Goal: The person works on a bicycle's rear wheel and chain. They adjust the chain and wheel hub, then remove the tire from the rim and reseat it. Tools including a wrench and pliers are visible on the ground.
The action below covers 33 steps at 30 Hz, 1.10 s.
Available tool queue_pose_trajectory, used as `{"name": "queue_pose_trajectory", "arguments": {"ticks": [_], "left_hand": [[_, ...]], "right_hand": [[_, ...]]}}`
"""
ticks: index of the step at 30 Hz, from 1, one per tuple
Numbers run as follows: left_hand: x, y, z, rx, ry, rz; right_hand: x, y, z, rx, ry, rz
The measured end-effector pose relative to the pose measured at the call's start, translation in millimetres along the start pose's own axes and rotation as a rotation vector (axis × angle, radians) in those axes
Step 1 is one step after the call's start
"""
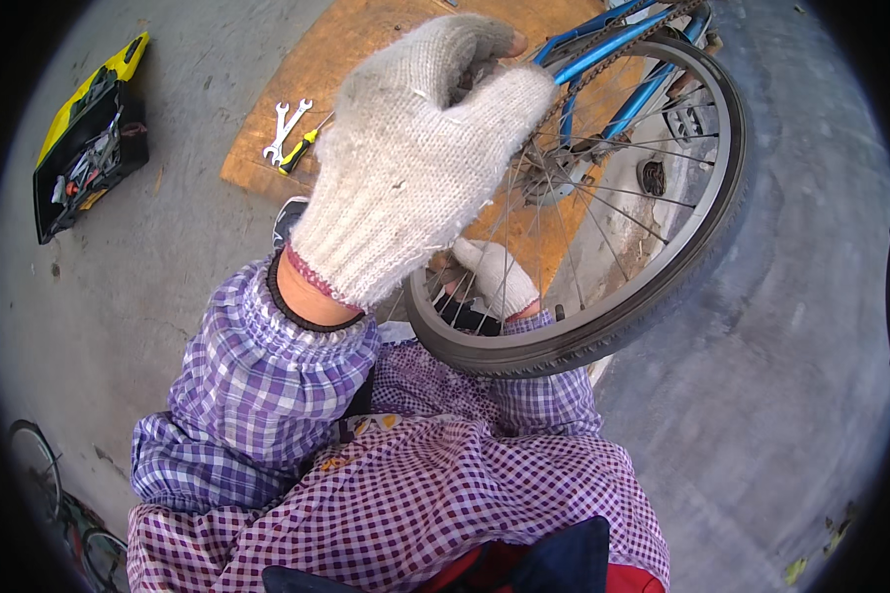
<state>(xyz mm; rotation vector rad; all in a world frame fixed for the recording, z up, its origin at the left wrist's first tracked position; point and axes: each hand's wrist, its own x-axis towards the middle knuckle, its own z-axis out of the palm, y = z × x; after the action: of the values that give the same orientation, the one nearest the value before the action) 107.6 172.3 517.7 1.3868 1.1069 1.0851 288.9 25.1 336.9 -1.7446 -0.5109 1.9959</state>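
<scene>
My left hand (415, 168), in an off-white knitted glove with a bare fingertip showing, is raised close in front of the bicycle wheel (618, 331). Its fingers curl toward the thumb, and whatever they may hold is hidden. The wheel, with a black tyre and silver rim, is tilted and joined to a blue frame (623, 44) with a chain. Beyond the spokes is my right hand (499, 277), also gloved, its fingers bent near the lower left rim. A dark object (468, 316) shows beside it. The spokes partly cover what that hand grips.
A worn wooden board (262, 109) lies on the grey floor, bearing open-end wrenches (285, 128) and a yellow-black screwdriver (299, 153). At far left stands a black-and-yellow toolbox (79, 188) with mixed tools. A pedal (684, 124) is behind the wheel. Another bicycle (69, 519) is lower left.
</scene>
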Motion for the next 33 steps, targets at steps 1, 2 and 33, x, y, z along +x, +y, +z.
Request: {"name": "queue_pose_trajectory", "arguments": {"ticks": [1, 2, 33], "left_hand": [[-0.6, 0.8, 0.4, -0.004, -0.003, 0.007], [-0.3, 2.1, 2.0, -0.008, -0.007, 0.01], [-20.9, 30.6, -14.6, 0.092, -0.019, 0.016]], "right_hand": [[-4.3, -2.9, -0.5, -0.017, 0.048, 0.002], [-9.7, -4.8, -2.0, -0.025, 0.083, -0.012], [-20.5, -13.1, -5.1, 0.031, 0.298, -0.185]]}}
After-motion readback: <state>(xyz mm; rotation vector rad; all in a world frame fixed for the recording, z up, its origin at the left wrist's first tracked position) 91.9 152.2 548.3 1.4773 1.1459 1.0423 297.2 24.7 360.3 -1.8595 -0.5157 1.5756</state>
